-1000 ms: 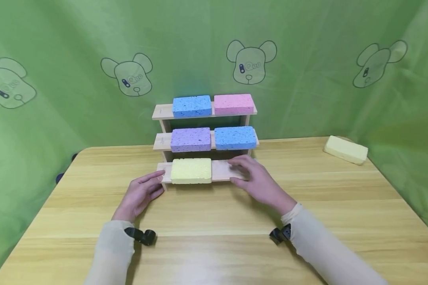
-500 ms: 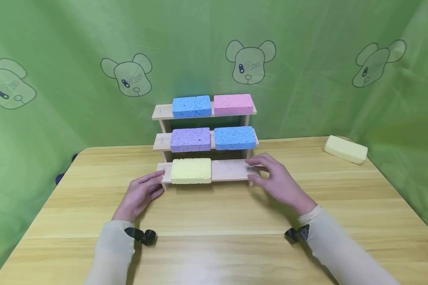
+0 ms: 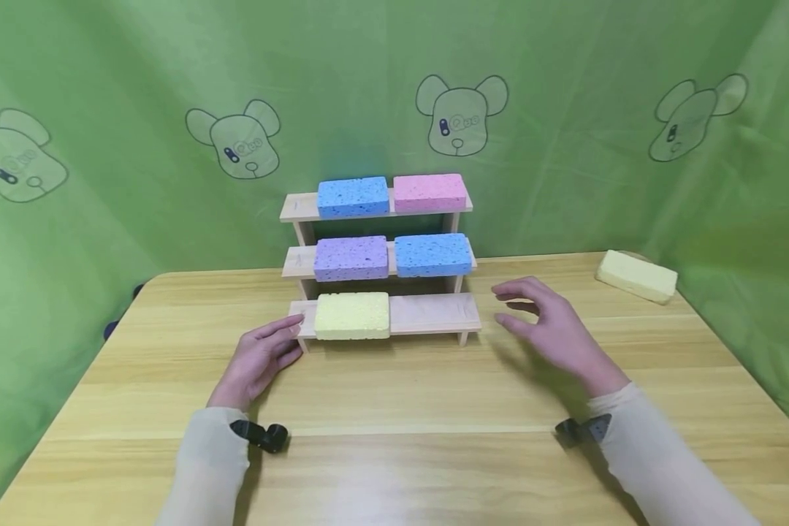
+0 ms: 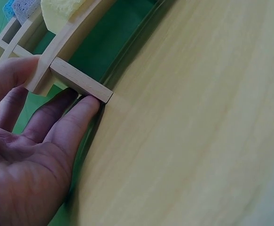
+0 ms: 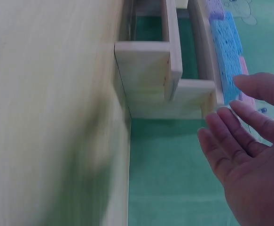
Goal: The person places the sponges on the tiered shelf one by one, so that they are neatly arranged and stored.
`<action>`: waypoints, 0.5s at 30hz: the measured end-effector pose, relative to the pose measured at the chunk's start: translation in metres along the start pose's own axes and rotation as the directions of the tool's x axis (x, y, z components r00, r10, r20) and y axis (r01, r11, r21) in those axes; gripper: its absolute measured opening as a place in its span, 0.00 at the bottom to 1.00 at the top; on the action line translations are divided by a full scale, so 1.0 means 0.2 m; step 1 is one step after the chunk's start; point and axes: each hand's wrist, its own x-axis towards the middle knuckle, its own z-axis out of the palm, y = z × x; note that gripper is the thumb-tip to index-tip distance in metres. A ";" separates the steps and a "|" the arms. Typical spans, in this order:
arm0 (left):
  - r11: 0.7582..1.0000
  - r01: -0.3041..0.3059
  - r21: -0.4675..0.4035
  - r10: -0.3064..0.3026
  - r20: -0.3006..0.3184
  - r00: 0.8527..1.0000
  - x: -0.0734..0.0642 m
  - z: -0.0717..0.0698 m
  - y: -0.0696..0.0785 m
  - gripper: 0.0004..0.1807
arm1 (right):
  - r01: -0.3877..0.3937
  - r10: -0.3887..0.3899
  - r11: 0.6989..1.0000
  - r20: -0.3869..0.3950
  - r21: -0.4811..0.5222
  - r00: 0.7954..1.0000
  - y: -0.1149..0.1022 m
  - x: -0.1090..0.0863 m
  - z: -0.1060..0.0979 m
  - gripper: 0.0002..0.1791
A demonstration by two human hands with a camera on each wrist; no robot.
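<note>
A three-step wooden shelf (image 3: 434, 314) stands on the table. My left hand (image 3: 256, 361) holds the left end of its lowest step; in the left wrist view the thumb lies at the board's end and other fingers touch the leg (image 4: 80, 80). A yellow sponge (image 3: 352, 316) lies on that step, left of bare board. On the middle step are a purple sponge (image 3: 351, 258) and a blue sponge (image 3: 433, 255). The top step bears another blue sponge (image 3: 353, 197) and a pink sponge (image 3: 429, 193). My right hand (image 3: 552, 321), fingers relaxed and holding nothing, is right of the shelf.
A second yellow sponge (image 3: 636, 276) lies at the table's back right, beyond my right hand. The wooden table (image 3: 394, 409) reaches back to a green curtain (image 3: 552, 183) with bear-head drawings, close behind the shelf.
My right hand has moved rightward from over the bare part of the lowest step to beside the shelf, towards the lone yellow sponge. The left hand and the shelf have stayed put.
</note>
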 end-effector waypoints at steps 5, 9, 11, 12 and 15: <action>1.000 0.001 0.005 -0.001 -0.002 1.000 0.00 0.00 0.00 0.14 | -0.011 0.011 1.000 -0.004 -0.015 1.000 0.02 -0.01 -0.04 0.20; 1.000 0.000 0.014 0.000 -0.003 1.000 -0.01 0.00 0.00 0.15 | -0.014 0.014 1.000 0.007 -0.028 1.000 0.03 -0.02 -0.07 0.20; 1.000 0.001 0.017 -0.001 -0.003 1.000 -0.01 0.00 0.00 0.15 | -0.016 0.016 0.999 0.008 -0.029 1.000 0.04 -0.03 -0.08 0.20; 1.000 0.001 0.017 -0.001 -0.002 1.000 -0.01 0.00 0.00 0.15 | -0.020 0.020 0.999 0.008 -0.028 1.000 0.04 -0.03 -0.09 0.20; 1.000 0.003 0.017 -0.003 -0.002 1.000 0.00 0.00 0.00 0.15 | -0.043 0.043 0.999 0.000 -0.026 0.999 0.06 -0.05 -0.11 0.20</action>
